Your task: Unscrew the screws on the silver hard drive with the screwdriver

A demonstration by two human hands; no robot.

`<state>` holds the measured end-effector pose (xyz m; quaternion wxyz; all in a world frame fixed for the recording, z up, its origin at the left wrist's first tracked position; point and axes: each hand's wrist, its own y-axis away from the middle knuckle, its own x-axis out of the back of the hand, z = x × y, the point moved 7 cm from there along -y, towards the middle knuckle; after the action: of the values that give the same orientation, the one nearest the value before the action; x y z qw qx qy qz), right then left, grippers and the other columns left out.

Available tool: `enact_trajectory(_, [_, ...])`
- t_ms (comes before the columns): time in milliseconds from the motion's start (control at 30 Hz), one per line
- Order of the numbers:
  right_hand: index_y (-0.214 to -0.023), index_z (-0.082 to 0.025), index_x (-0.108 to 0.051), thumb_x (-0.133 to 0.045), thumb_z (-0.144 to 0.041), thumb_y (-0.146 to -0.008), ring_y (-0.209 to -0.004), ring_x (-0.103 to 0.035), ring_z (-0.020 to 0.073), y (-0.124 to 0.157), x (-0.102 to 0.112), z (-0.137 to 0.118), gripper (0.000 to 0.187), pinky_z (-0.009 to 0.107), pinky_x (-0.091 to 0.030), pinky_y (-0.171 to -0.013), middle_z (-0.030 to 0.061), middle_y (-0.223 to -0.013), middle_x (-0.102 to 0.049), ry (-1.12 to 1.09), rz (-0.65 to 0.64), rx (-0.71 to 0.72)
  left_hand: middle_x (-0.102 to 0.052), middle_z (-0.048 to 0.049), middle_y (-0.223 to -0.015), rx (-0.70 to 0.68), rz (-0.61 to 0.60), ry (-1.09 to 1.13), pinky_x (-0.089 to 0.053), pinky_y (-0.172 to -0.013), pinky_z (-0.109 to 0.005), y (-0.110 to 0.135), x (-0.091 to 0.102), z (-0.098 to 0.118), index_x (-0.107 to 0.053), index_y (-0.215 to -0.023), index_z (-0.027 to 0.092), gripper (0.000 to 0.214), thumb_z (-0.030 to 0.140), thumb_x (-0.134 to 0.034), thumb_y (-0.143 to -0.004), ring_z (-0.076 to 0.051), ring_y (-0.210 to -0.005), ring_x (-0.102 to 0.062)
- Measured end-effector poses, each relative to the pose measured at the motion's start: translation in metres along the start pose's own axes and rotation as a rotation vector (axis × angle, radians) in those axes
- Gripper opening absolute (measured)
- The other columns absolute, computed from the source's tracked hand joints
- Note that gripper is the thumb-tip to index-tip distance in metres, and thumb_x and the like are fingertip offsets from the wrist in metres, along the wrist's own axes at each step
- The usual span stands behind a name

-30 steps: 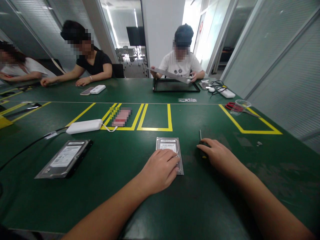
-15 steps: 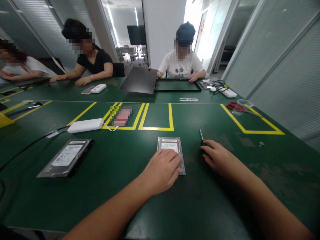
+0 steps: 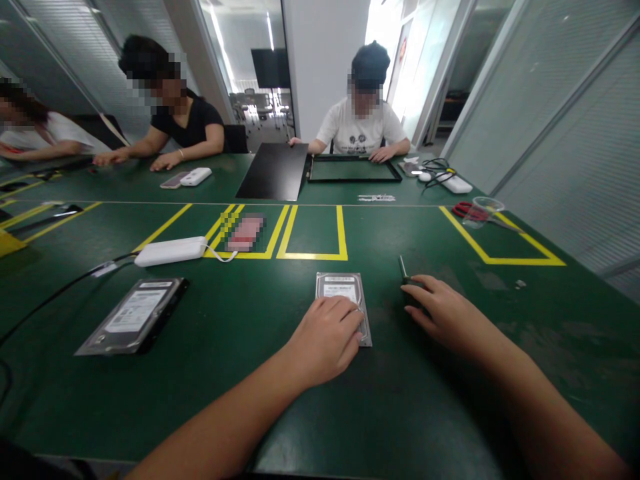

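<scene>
A silver hard drive [image 3: 341, 288] lies flat on the green table [image 3: 320, 400] in front of me. My left hand [image 3: 327, 337] rests on its near half, fingers curled down onto it. To its right my right hand [image 3: 445, 313] lies over the dark handle of a screwdriver [image 3: 403, 268], fingers bent around the handle; the thin shaft sticks out beyond the fingertips, pointing away from me.
A second hard drive [image 3: 131, 315] lies at the left with a white box [image 3: 169, 251] and cable behind it. Yellow tape marks squares [image 3: 314, 256] ahead. Across the table a person [image 3: 361, 120] has a black panel [image 3: 274, 172] and a frame [image 3: 353, 170]. Scissors and a plastic cup [image 3: 481, 212] sit far right.
The person opposite has laid the black panel down flat on the table beside the frame. My right hand's fingers have curled closer round the screwdriver handle. My left hand stays put.
</scene>
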<state>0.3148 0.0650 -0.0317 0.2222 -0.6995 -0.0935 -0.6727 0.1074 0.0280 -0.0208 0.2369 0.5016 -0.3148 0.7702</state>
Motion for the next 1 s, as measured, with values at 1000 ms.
enact_trajectory(1000, [-0.114, -0.009, -0.068, -0.045, -0.028, -0.097, -0.092, -0.061, 0.0250, 0.086, 0.003, 0.219, 0.034, 0.035, -0.040, -0.075, 0.0201, -0.111, -0.068, 0.139, -0.142, -0.836, -0.064, -0.0081, -0.115, 0.018, 0.017, 0.028, -0.041, -0.099, -0.045, -0.001, -0.001, -0.003, -0.062, -0.115, 0.020, 0.024, 0.027, -0.051, -0.095, -0.026, -0.110, -0.055])
